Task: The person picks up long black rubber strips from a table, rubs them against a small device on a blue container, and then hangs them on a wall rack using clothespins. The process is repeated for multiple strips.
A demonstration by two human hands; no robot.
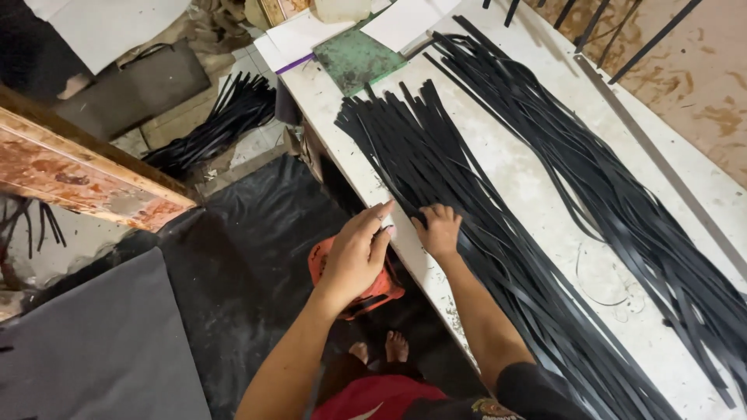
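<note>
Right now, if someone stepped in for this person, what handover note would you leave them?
Left hand: at the near edge of the white table, fingertips touching the near pile of black strips; whether it pinches a strip cannot be told.
Right hand: resting flat on the same pile, fingers spread.
Things: a second pile of black strips lies further across the table; another bundle lies on the floor; an orange stool stands below the hands.
Done: strips laid out in two long piles.
Left: no strip is lifted clear yet; both piles lie loose.
</note>
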